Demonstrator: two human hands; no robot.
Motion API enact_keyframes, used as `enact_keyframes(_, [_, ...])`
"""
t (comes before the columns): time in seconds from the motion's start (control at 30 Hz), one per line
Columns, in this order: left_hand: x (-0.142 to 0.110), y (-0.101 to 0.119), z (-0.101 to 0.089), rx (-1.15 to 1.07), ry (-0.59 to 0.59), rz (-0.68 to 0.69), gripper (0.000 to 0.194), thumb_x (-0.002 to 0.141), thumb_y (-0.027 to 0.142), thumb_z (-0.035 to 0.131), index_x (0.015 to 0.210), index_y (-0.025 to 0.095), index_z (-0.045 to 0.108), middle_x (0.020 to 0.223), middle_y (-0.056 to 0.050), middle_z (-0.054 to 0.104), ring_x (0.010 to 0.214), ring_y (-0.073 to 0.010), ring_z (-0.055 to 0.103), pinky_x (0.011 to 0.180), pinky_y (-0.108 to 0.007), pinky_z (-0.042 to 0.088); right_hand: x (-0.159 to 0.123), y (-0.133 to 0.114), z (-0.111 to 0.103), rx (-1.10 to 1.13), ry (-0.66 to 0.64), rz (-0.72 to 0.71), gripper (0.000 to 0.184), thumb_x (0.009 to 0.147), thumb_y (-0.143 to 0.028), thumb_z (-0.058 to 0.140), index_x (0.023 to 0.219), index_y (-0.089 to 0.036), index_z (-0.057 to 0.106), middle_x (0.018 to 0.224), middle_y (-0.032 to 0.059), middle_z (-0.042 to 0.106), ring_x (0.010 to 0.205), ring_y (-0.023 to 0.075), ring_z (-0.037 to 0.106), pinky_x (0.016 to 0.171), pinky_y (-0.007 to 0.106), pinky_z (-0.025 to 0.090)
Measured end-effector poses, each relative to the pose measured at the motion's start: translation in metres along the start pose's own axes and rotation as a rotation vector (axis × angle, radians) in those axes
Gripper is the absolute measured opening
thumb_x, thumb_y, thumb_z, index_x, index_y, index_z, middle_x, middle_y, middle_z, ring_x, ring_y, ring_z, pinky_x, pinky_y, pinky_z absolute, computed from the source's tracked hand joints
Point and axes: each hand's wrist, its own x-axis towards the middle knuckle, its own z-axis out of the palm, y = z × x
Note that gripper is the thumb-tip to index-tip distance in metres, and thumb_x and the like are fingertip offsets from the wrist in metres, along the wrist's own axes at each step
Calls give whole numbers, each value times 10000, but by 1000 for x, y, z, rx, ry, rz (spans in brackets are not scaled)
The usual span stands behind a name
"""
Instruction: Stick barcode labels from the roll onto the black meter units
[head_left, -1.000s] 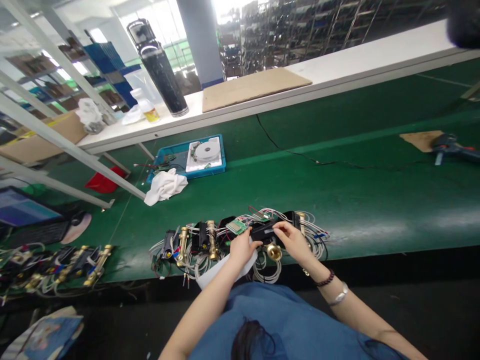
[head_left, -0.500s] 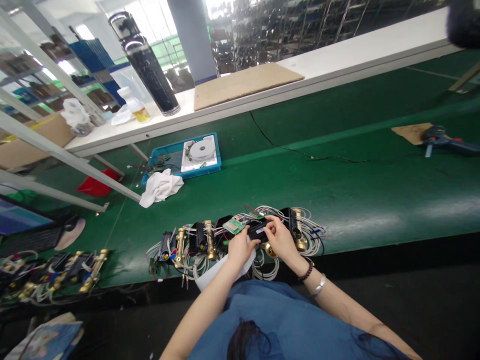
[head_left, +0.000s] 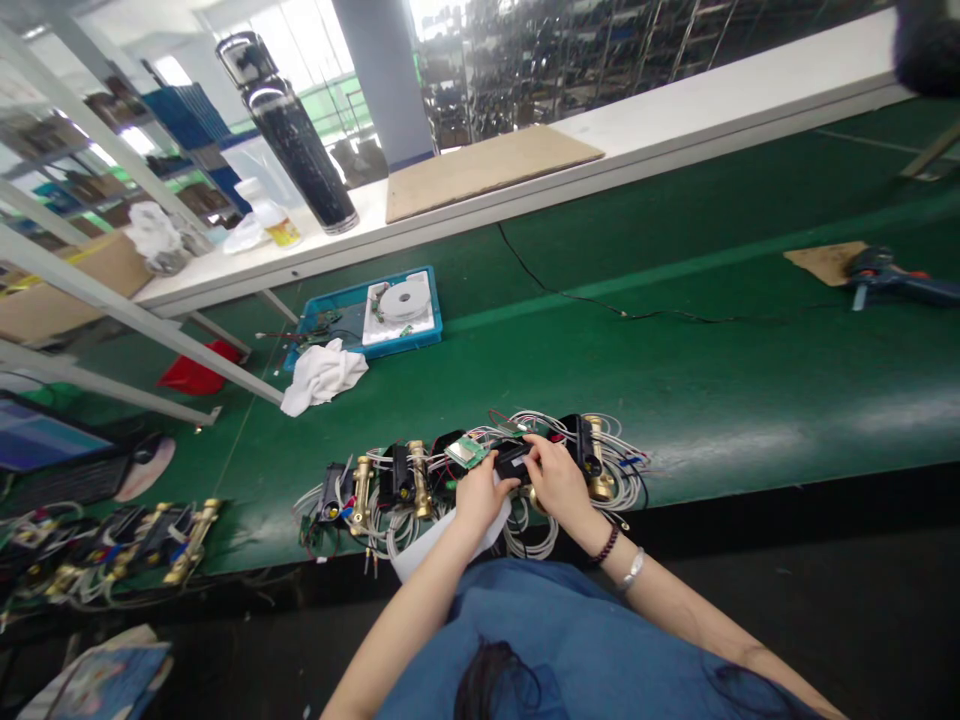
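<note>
Near the front edge of the bench, my left hand (head_left: 478, 496) is closed on the left end of a black plastic housing (head_left: 513, 460). The fingers of my right hand (head_left: 559, 484) pinch the right side of the same housing. A small white label shows on it between the hands. Just beyond my left fingers lies a green circuit board (head_left: 466, 452) with wires. A white sheet (head_left: 426, 548) sticks out under my left wrist. On both sides lie brass pipe fittings (head_left: 420, 480) with black housings and coiled grey cables (head_left: 536, 540).
More brass and black assemblies (head_left: 124, 550) lie at the left. Beyond are a white cloth (head_left: 324, 375) and a blue tray (head_left: 436, 335) with a white reel. A glue gun (head_left: 892, 280) rests on cardboard at right. A black bottle (head_left: 300, 150) stands on the white shelf.
My right hand has shifted slightly left and up along the black housing. My left hand stays in place.
</note>
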Motion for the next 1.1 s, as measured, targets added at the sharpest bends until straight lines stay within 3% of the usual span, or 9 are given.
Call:
enact_keyframes(0.2, [-2, -1, -2, -47, -2, -2, 568, 859, 403, 618, 1346, 161, 452, 1248, -137, 613, 1081, -248, 620, 940, -419, 469, 9, 8, 3, -21, -14, 8, 529, 712, -344, 701, 1196, -185, 559, 1162, 146, 540, 1107, 327, 496, 945, 519, 412])
enact_keyframes(0.33, [-5, -2, -2, -113, -4, -17, 592, 835, 357, 645, 1362, 180, 444, 1218, -138, 635, 1086, -277, 619, 943, -419, 457, 20, 22, 8, 68, -117, -26, 258, 765, -341, 689, 951, -171, 630, 1098, 71, 604, 1050, 227, 570, 928, 436, 458])
enact_keyframes(0.4, [-11, -4, -1, -165, -4, -30, 640, 825, 317, 647, 1401, 194, 398, 1179, -140, 658, 1077, -291, 625, 935, -408, 456, 24, 28, 8, 100, -141, -36, 212, 817, -344, 657, 882, -145, 623, 1044, 51, 631, 1001, 198, 592, 897, 420, 475])
enact_keyframes(0.5, [-28, -11, 0, -294, -5, -27, 687, 819, 241, 620, 1442, 208, 329, 1183, -117, 664, 1098, -271, 620, 940, -370, 457, 24, 35, 7, 124, -127, -41, 215, 838, -354, 639, 854, -140, 620, 1061, 53, 631, 1010, 197, 586, 899, 424, 470])
enact_keyframes(0.63, [-58, -30, -2, -529, 11, -26, 567, 799, 155, 561, 1357, 193, 470, 1331, -67, 571, 1198, -201, 551, 1035, -313, 396, 15, 36, 14, 142, -92, -67, 180, 780, -330, 683, 789, -159, 627, 1087, 62, 612, 1068, 227, 544, 960, 463, 419])
enact_keyframes(0.73, [-77, -49, -9, -688, 35, -82, 489, 820, 182, 523, 1307, 141, 526, 1217, -85, 649, 1103, -200, 606, 977, -318, 449, 5, 33, 26, 149, -73, -84, 110, 744, -310, 693, 766, -211, 651, 1081, 70, 604, 1106, 268, 492, 1017, 510, 353])
enact_keyframes(0.8, [-88, -61, -15, -772, 70, -127, 484, 843, 233, 506, 1316, 132, 517, 1090, -84, 703, 946, -190, 657, 867, -304, 504, -4, 31, 35, 154, -71, -92, 85, 740, -314, 684, 757, -235, 659, 1086, 76, 596, 1132, 291, 452, 1036, 533, 321])
enact_keyframes(0.9, [-99, -76, -25, -854, 169, -172, 489, 838, 305, 529, 1302, 151, 537, 1068, -71, 703, 848, -169, 655, 776, -268, 511, -17, 32, 41, 162, -73, -96, 93, 749, -324, 647, 707, -241, 650, 1081, 96, 586, 1158, 326, 406, 1026, 568, 312])
enact_keyframes(1.1, [-116, -101, -47, -951, 366, -189, 609, 819, 465, 534, 1331, 138, 499, 1000, -81, 701, 726, -153, 632, 639, -234, 494, -28, 19, 26, 192, -70, -66, 127, 738, -351, 589, 727, -235, 640, 1111, 144, 578, 1206, 391, 366, 1030, 643, 253])
